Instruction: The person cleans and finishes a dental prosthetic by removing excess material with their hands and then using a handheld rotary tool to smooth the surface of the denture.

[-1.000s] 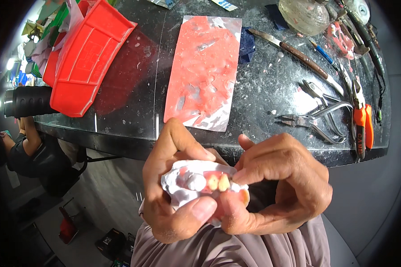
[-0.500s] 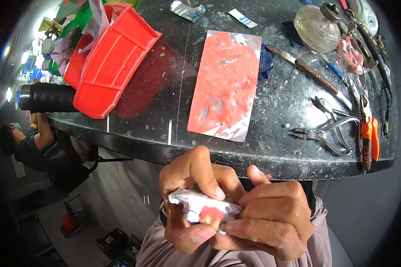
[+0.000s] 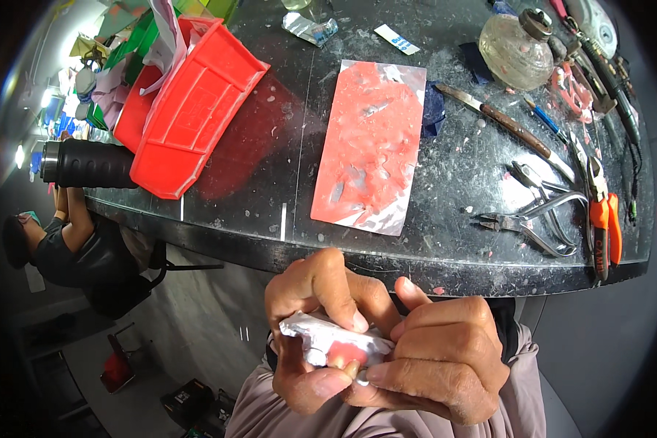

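Note:
A white plaster dental cast (image 3: pixel 328 343) with pink wax and a few yellowish teeth is held low in front of my body, below the black worktable's front edge (image 3: pixel 387 259). My left hand (image 3: pixel 310 325) wraps it from the left, fingers over its top and thumb beneath. From the right, my right hand (image 3: pixel 445 358) closes over the cast and hides most of the teeth. Both hands grip it together.
On the table lie a red wax-covered metal sheet (image 3: pixel 372 146), a red plastic bin (image 3: pixel 190 102), a black cylindrical handle (image 3: pixel 87 164), a glass spirit lamp (image 3: pixel 518 47), a knife (image 3: pixel 504 124), pliers (image 3: pixel 540 223) and orange-handled cutters (image 3: pixel 602 219). A person sits at far left (image 3: pixel 66 248).
The cast has been turned so its teeth face down and inward. My right hand has closed further over it. The view has tipped down and the table has moved up in the picture.

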The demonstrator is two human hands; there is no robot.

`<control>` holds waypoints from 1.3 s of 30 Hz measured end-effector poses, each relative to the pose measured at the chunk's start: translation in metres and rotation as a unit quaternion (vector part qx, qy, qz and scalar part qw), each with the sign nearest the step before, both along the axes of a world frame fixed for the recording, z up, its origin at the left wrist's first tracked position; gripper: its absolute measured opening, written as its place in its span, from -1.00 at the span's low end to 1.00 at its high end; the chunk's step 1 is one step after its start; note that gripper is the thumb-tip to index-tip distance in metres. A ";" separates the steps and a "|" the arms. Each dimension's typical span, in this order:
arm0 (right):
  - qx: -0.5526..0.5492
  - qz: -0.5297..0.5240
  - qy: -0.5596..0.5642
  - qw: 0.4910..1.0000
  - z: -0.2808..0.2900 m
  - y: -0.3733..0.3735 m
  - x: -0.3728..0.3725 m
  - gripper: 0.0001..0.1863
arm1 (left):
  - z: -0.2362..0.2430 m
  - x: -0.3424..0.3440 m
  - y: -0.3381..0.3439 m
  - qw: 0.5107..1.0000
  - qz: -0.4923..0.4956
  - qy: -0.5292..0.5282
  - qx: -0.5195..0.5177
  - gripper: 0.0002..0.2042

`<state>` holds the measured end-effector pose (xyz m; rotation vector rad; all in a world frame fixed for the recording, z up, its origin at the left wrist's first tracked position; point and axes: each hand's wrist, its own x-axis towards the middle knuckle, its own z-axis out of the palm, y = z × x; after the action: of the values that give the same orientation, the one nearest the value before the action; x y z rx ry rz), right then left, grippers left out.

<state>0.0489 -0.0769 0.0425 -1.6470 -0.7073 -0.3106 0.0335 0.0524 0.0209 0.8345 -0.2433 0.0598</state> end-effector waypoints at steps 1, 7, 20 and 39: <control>0.001 -0.001 0.000 1.000 0.000 0.000 0.000 -0.67 | 0.000 -0.001 0.002 1.000 -0.004 0.005 0.004 -0.73; -0.006 -0.017 0.015 1.000 0.000 0.001 -0.001 -0.68 | -0.003 0.005 0.002 1.000 0.003 -0.026 0.015 -0.74; -0.007 -0.025 -0.001 1.000 -0.004 0.001 -0.001 -0.66 | -0.003 0.005 0.001 1.000 -0.005 -0.007 0.013 -0.71; -0.056 -0.078 -0.046 0.994 -0.007 0.005 0.009 -0.47 | -0.001 0.004 0.004 1.000 0.017 -0.006 -0.012 -0.48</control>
<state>0.0576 -0.0720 0.0353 -1.8081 -0.6756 -0.4690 0.0380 0.0560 0.0199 0.8140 -0.2384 0.1000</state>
